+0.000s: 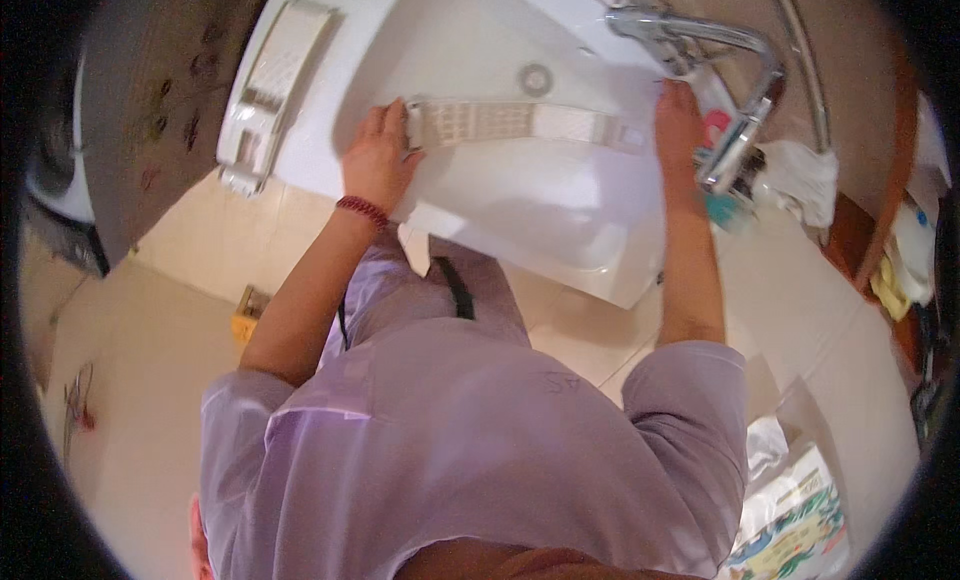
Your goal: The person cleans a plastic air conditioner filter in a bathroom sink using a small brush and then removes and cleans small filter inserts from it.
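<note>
A long white plastic strip [517, 122], with grid-like sections along it, spans the white washbasin [570, 242] from side to side. At its left end my left hand [381, 156], with a dark red bracelet at the wrist, grips it between thumb and fingers. My right hand [679, 122] is at the strip's other end, close to the chrome faucet [750, 47]; its thumb is hidden and the end there is blurred. Behind the strip, the round drain [535, 78] shows in the basin floor.
Another long white plastic piece [289, 62] lies on the basin's left rim. A white cloth [799, 178] and small coloured items sit beyond the faucet. A printed bag [795, 512] stands on the tiled floor at right, and a small yellow box [246, 317] at left.
</note>
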Demonstrator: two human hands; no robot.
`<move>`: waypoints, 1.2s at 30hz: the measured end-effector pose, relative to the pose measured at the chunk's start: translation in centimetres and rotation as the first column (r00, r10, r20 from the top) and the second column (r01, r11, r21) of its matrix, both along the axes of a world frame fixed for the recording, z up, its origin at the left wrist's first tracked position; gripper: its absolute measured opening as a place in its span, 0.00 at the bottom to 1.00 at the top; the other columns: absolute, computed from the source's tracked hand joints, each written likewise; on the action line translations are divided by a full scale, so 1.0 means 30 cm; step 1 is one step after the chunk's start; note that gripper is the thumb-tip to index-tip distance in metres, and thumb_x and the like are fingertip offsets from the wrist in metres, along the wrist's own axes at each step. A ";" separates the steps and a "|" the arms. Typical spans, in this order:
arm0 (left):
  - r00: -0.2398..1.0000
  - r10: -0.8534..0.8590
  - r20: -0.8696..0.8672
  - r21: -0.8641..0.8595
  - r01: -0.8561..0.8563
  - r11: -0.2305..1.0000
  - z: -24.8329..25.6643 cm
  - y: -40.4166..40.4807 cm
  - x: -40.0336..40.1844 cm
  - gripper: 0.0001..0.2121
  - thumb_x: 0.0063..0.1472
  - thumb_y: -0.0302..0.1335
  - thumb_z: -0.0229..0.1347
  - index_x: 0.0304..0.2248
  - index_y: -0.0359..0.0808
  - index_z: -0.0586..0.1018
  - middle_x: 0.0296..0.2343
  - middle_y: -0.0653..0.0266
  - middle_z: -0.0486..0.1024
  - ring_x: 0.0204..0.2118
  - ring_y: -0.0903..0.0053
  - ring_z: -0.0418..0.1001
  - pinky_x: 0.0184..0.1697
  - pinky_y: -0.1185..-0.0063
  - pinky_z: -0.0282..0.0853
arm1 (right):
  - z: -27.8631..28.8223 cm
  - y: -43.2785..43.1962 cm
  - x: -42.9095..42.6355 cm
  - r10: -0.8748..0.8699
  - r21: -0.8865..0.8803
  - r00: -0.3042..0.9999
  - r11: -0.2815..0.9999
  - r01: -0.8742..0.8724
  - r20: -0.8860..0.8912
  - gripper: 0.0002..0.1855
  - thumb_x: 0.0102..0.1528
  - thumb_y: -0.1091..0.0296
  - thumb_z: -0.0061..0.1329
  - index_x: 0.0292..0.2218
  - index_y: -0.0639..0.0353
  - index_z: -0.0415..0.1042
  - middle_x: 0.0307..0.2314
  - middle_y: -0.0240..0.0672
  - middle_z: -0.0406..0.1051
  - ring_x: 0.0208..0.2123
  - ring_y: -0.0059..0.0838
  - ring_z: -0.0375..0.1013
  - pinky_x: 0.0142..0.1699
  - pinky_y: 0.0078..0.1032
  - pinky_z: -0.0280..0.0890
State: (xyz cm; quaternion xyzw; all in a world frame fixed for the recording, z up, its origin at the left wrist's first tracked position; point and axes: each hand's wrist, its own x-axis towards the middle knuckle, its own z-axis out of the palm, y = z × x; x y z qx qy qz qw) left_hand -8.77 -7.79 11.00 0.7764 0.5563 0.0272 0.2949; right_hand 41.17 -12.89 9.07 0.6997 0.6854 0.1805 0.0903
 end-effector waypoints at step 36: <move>0.981 -0.100 -0.167 0.065 0.112 0.992 0.028 -0.035 0.019 0.24 0.63 0.47 0.56 0.57 0.52 0.73 0.55 0.63 0.68 0.56 0.67 0.68 0.57 0.64 0.65 | -0.047 0.247 -1.069 -0.074 -0.083 -0.144 0.995 0.055 -0.987 0.02 0.59 0.76 0.55 0.35 0.62 0.75 0.28 0.36 0.77 0.30 0.27 0.80 0.36 0.24 0.72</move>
